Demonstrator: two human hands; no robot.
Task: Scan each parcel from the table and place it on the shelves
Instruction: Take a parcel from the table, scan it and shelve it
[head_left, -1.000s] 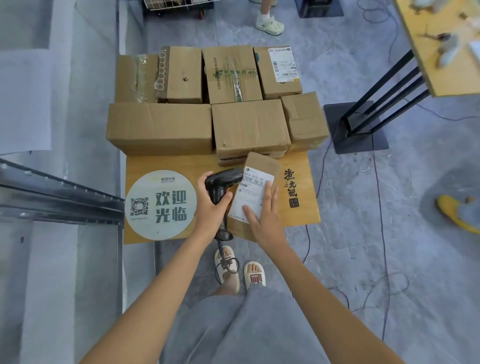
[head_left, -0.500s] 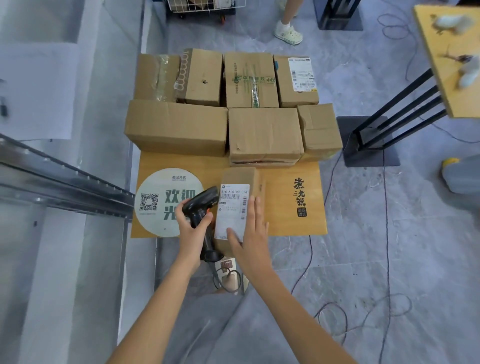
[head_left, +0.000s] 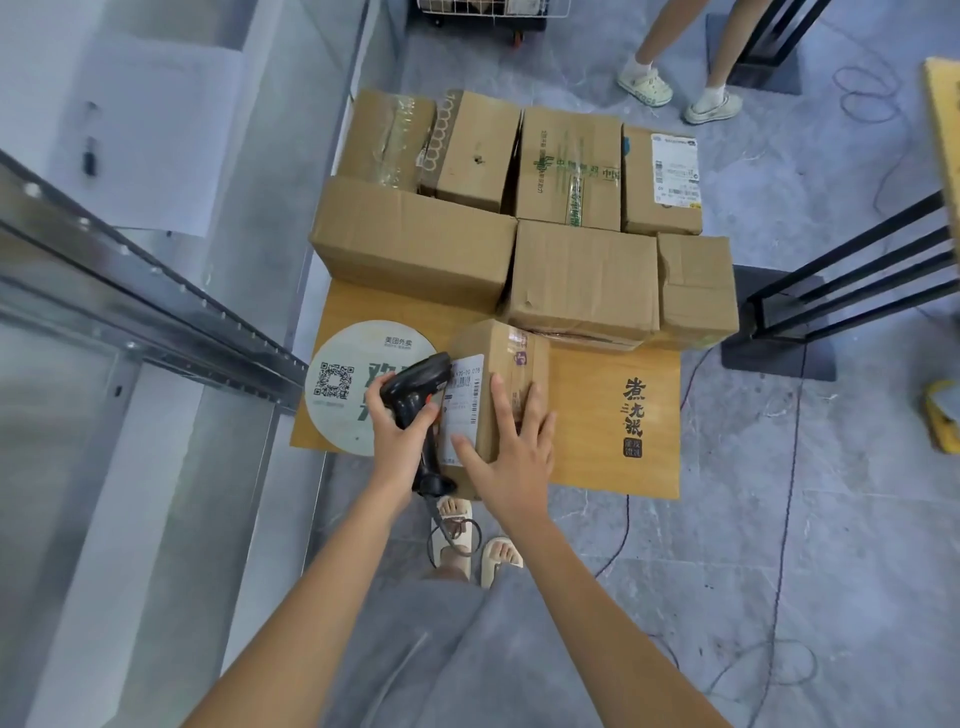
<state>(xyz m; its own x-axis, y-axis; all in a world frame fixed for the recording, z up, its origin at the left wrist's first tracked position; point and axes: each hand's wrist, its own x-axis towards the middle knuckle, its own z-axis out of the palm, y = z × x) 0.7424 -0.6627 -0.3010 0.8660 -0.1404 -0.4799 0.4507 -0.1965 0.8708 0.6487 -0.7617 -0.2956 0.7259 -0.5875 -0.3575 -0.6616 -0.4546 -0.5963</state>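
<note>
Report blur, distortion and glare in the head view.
Head view: wide-angle lens stretches the corners; metal shelf at left smears soft; barcode scanner and parcel label are crisp centrally; light even, shadows faint, no harsh glare.

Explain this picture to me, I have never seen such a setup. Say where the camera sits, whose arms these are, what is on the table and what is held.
There is no machine here: a person works with bare hands. The one camera sits on their head and looks down, so the arms reach in from below. The left hand grips a black barcode scanner, aimed at the white shipping label on a small cardboard parcel. The right hand lies flat on that parcel, fingers spread, steadying it on the wooden table. Beyond it, more cardboard parcels stand packed in two rows. A round QR-code sticker marks the table's left. Metal shelving runs alongside.
</note>
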